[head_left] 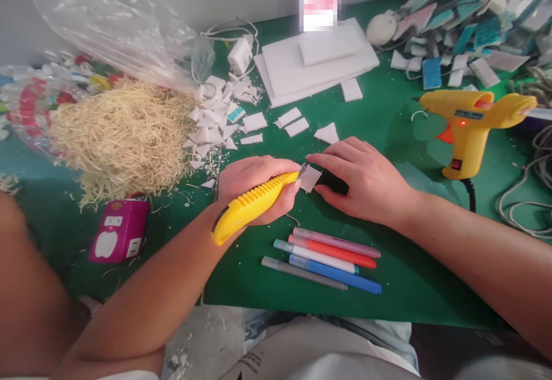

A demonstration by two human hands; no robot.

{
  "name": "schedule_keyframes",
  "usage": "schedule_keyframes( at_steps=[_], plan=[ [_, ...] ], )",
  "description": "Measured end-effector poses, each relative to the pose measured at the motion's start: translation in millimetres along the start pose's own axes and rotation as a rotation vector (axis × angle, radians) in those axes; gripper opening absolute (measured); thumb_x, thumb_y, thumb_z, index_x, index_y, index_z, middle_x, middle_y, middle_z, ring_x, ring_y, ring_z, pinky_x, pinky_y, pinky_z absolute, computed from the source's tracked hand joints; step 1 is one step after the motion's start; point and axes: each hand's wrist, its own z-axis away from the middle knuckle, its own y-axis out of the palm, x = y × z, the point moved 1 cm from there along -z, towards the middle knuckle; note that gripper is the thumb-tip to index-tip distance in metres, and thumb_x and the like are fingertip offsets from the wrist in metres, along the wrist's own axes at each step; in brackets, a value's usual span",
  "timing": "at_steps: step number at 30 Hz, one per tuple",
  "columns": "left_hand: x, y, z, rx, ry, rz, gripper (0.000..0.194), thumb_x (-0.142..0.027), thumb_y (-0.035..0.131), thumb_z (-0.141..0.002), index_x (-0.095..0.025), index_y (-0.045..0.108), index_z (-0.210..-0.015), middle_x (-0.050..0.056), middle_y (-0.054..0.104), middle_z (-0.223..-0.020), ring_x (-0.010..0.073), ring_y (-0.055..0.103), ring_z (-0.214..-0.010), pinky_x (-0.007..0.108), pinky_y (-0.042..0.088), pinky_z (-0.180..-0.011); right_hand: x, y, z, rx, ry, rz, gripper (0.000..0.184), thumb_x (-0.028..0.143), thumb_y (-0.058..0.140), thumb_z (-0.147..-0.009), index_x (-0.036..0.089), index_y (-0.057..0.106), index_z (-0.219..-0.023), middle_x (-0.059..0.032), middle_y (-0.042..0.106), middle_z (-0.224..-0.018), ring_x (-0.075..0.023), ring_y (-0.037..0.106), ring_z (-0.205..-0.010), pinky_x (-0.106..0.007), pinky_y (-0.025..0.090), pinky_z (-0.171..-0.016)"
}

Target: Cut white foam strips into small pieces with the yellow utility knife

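My left hand (261,190) is closed round a yellow utility knife (254,202), its handle slanting back toward my wrist. The knife's blade meets a small white foam board piece (310,179) lying on the green table. On the other side, my right hand (356,179) has its index fingertip and thumb at the edges of that piece, holding it against the surface. Just beyond my hands are small white offcuts (297,127) and a pointed scrap (328,133). Several capped markers, among them a blue marker (336,273) and a red marker (332,252), lie side by side nearer my body.
A yellow hot glue gun (468,127) stands at right, its red light lit. White foam sheets (276,81) are stacked behind. Leftward sit straw-like shreds (125,133), a purple power adapter (121,230) and a plastic bag (125,18). Foam pieces (466,35) heap up at back right.
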Motion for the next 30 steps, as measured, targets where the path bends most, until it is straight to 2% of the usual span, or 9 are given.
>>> schedule_keyframes(
  at_steps=[9, 15, 19, 24, 30],
  plan=[
    [0.2, 0.8, 0.0, -0.007, 0.000, 0.019, 0.017, -0.031, 0.060, -0.092, -0.021, 0.074, -0.091, 0.000, 0.080, -0.079, 0.0145, 0.074, -0.066, 0.022, 0.062, -0.066, -3.4, 0.4, -3.0, -0.008, -0.023, -0.041, 0.024, 0.025, 0.058, -0.091, 0.016, 0.076, -0.105, -0.0136, 0.071, -0.098, -0.0253, 0.058, -0.087, -0.040, 0.053, -0.073],
    [-1.2, 0.3, -1.6, -0.036, 0.009, 0.016, 0.016, -0.029, 0.060, -0.092, -0.020, 0.073, -0.089, -0.001, 0.080, -0.078, 0.0138, 0.074, -0.064, 0.021, 0.062, -0.066, -0.9, 3.0, -4.6, 0.022, -0.024, -0.008, 0.043, 0.022, 0.056, -0.088, 0.017, 0.071, -0.128, -0.0136, 0.068, -0.104, -0.0257, 0.056, -0.089, -0.042, 0.052, -0.077],
    [-3.0, -2.7, -3.2, -0.062, 0.024, 0.009, 0.012, -0.024, 0.063, -0.091, -0.019, 0.073, -0.088, -0.001, 0.079, -0.077, 0.0137, 0.075, -0.065, 0.020, 0.062, -0.066, -1.1, 4.0, -5.5, 0.039, -0.040, -0.002, 0.038, 0.021, 0.055, -0.089, 0.019, 0.076, -0.120, -0.0135, 0.067, -0.104, -0.0253, 0.055, -0.090, -0.040, 0.050, -0.076],
    [-3.0, -4.2, -3.6, -0.041, -0.003, -0.026, 0.017, -0.028, 0.059, -0.092, -0.021, 0.073, -0.086, -0.002, 0.080, -0.077, 0.0138, 0.075, -0.063, 0.020, 0.061, -0.064, -3.7, 2.2, -4.8, 0.019, -0.027, -0.050, 0.029, 0.030, 0.059, -0.091, 0.013, 0.075, -0.109, -0.0147, 0.069, -0.102, -0.0255, 0.056, -0.089, -0.040, 0.051, -0.076],
    [-0.9, 1.5, -1.2, -0.022, 0.024, 0.016, 0.016, -0.028, 0.061, -0.090, -0.019, 0.074, -0.087, -0.001, 0.080, -0.077, 0.0124, 0.074, -0.063, 0.019, 0.061, -0.067, -3.9, 0.8, -4.4, -0.006, -0.038, -0.055, 0.028, 0.028, 0.059, -0.091, 0.014, 0.075, -0.109, -0.0148, 0.069, -0.101, -0.0256, 0.058, -0.088, -0.040, 0.052, -0.074]
  ],
)
